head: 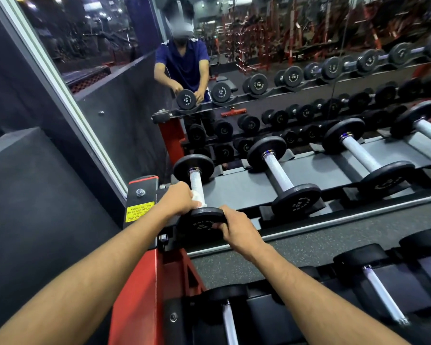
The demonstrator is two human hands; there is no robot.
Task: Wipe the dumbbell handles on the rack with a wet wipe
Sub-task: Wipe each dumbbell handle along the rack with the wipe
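- While I watch from the head camera, the left hand point(178, 199) is clenched around a white wet wipe point(196, 196), pressing it on the handle point(196, 181) of the leftmost dumbbell point(199, 195).
- The right hand point(234, 226) grasps that dumbbell's near weight plate point(200, 221), fingers curled over its edge.
- The dumbbell lies on the top shelf of the rack point(237, 188), at its left end.
- A mirror point(234, 58) stands behind the rack.
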